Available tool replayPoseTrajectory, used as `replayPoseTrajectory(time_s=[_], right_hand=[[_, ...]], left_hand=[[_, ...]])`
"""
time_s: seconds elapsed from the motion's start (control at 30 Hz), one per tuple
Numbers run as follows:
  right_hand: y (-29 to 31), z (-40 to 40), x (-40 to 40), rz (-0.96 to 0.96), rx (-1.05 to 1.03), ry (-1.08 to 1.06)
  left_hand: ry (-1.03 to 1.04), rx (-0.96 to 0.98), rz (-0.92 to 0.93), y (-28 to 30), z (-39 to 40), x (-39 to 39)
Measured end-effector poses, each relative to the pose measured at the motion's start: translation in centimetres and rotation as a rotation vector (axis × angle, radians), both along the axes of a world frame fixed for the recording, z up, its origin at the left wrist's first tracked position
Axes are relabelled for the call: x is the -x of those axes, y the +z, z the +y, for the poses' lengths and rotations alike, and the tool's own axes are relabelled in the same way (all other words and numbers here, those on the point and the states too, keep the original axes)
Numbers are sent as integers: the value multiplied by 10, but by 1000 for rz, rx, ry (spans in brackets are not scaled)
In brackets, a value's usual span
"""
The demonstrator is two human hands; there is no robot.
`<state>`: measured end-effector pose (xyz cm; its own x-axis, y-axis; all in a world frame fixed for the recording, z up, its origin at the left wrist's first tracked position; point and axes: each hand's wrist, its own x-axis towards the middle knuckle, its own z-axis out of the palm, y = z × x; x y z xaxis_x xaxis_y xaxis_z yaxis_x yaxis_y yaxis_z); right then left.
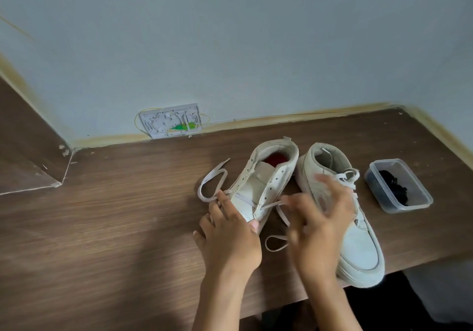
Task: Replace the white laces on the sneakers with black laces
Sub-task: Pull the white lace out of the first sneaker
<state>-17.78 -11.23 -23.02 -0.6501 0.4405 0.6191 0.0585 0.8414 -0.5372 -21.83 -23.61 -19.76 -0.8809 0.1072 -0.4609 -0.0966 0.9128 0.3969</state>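
Note:
Two white high-top sneakers stand side by side on the wooden table [128, 215]. The left sneaker [266, 177] has most eyelets bare, and its white lace [212, 182] trails in a loop to the left and another by the toe. My left hand [230, 231] grips this sneaker's toe, thumb on its right side. The right sneaker [358, 243] is laced in white. My right hand [322, 218] is blurred between the two shoes, fingers spread over the right sneaker's side, beside a lace strand. Black laces [394, 186] lie in a clear plastic box [419, 202] at the right.
A white wall plate with thin yellow wires [171, 122] sits at the table's back edge by the wall. The table's front edge runs diagonally under the right sneaker's toe. A raised wooden ledge [28, 151] stands at the far left.

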Motion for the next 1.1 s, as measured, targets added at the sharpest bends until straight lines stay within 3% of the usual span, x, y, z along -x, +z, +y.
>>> replayPoseTrajectory(time_s=[0.1, 0.2, 0.3, 0.4, 0.47, 0.53, 0.63, 0.73, 0.83, 0.97, 1.1], right_hand=[[6, 28, -6, 239, 141, -321], [4, 35, -7, 196, 102, -408], [5, 12, -5, 86, 36, -149], [5, -12, -1, -165, -100, 52], [0, -21, 1, -282, -44, 114], [-5, -20, 2, -280, 34, 173], [-6, -9, 0, -140, 46, 169], [2, 4, -3, 138, 289, -70], [7, 11, -4, 302, 283, -258], [1, 1, 0, 70, 227, -71], [-5, -21, 5, -269, -48, 97]], left_hand=[[-10, 5, -18, 1, 0, 0], [-12, 9, -30, 1, 0, 0], [-5, 5, -43, 2, 0, 0], [-1, -5, -50, 2, 0, 0], [-2, 7, -38, 3, 0, -1], [2, 18, -28, 4, 0, -1], [8, 25, -30, 5, 3, -1], [8, 29, -30, 4, 5, -3], [5, 29, -27, 4, 5, -4], [16, 24, -30, 5, 5, -3], [26, 29, -22, 4, 6, -3]])
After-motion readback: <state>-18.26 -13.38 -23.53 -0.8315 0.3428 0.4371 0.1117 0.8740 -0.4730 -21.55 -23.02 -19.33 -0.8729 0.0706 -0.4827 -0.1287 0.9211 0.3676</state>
